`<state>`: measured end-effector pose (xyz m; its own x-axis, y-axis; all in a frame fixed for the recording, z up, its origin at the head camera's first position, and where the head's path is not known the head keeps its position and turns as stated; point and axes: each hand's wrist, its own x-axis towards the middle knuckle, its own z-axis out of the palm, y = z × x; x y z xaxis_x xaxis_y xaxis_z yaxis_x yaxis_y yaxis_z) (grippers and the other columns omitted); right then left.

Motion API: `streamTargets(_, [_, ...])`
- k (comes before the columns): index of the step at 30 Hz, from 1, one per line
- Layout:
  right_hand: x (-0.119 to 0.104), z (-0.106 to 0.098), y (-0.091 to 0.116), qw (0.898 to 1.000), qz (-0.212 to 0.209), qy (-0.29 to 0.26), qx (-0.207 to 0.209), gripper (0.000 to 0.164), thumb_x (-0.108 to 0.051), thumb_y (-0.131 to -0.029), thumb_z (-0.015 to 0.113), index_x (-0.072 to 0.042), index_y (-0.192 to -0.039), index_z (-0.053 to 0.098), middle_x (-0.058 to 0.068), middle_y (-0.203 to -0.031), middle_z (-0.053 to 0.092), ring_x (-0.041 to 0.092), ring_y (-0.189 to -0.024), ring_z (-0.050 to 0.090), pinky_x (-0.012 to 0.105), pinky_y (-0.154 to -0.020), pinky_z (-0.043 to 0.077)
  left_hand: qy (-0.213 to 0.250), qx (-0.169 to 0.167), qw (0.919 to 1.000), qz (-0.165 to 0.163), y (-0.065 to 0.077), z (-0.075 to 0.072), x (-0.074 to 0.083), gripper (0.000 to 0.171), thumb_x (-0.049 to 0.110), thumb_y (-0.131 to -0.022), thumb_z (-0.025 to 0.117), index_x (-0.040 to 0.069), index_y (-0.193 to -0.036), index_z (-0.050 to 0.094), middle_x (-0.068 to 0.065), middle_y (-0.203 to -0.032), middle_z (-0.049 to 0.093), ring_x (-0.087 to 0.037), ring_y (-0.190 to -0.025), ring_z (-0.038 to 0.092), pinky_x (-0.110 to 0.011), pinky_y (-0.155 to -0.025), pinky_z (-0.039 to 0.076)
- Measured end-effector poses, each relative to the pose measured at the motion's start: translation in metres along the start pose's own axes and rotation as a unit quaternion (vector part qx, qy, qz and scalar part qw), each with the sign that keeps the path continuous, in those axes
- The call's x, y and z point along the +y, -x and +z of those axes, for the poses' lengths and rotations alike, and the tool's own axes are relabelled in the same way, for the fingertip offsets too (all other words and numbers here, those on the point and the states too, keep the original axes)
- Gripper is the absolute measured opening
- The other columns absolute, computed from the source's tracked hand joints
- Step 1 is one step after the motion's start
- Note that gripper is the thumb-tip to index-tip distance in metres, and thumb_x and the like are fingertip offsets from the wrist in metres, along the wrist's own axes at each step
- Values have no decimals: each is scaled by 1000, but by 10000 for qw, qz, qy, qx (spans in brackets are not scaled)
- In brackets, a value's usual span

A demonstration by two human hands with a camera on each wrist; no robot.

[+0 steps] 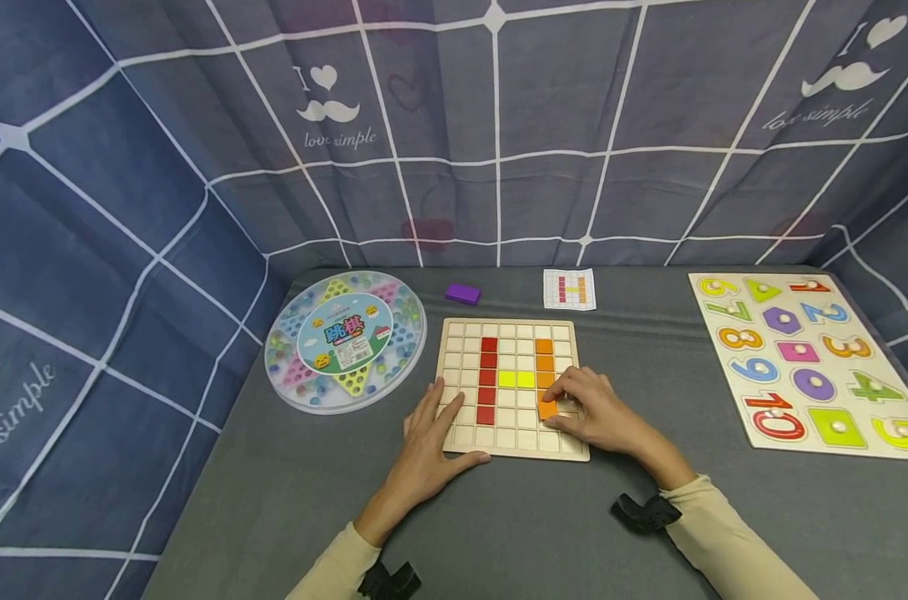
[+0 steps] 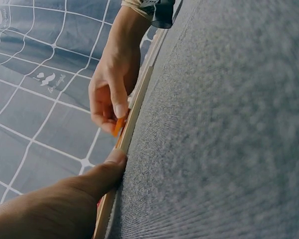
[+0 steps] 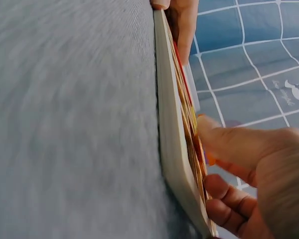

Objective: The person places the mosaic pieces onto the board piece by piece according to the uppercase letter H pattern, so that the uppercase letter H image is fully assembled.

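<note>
A wooden grid board [image 1: 516, 442] lies on the grey table. A column of red square tiles [image 1: 487, 377] and, further right, a column of orange tiles [image 1: 545, 363] stand in its cells, with two yellow tiles [image 1: 516, 379] in a row between them. At the lower end of the orange column, my right hand [image 1: 602, 414] pinches an orange tile [image 2: 118, 127] between thumb and fingers; it looks tilted in the left wrist view. My left hand [image 1: 422, 450] rests along the board's left edge, fingers spread, thumb at the near edge.
Behind the board lie a purple block [image 1: 463, 293] and a small printed card [image 1: 570, 290] with a coloured grid pattern. A round Chinese checkers box [image 1: 409, 367] sits to the left. At the right lies a number-and-shape puzzle board [image 1: 782, 297]. Patterned cloth [image 1: 454, 200] hangs behind.
</note>
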<state>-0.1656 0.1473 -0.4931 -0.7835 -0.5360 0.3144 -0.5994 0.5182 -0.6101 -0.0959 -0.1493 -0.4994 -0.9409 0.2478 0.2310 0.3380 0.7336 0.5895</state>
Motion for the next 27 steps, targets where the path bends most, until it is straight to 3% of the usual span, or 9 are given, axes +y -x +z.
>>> streamTargets(6, [-3, 4, -3, 9996, 256, 86, -74, 29, -24, -74, 85, -23, -97, 67, -10, -94, 58, 9, -90, 47, 36, -79, 24, 6, 23, 10000, 6, 0, 1, -1, 91, 46, -73, 84, 7, -146, 46, -22, -160, 22, -41, -148, 19, -63, -104, 25])
streamTargets(19, [-6, 4, 3, 9999, 84, 28, 101, 31, -23, -69, 88, -20, -91, 66, -10, -93, 62, 8, -88, 46, 34, -78, 24, -15, 41, 9999, 116, 0, 0, -1, 91, 45, -72, 85, 6, -144, 48, -24, -159, 24, -43, -147, 21, -62, -103, 27])
streamTargets(27, [-8, 2, 2, 9998, 173, -40, -68, 34, -31, -68, 88, -24, -93, 67, -13, -93, 60, 8, -89, 48, 36, -81, 23, -10, 52, 10000, 68, 0, 0, -2, 91, 47, -72, 84, 7, -145, 47, -22, -160, 23, -40, -148, 21, -62, -104, 25])
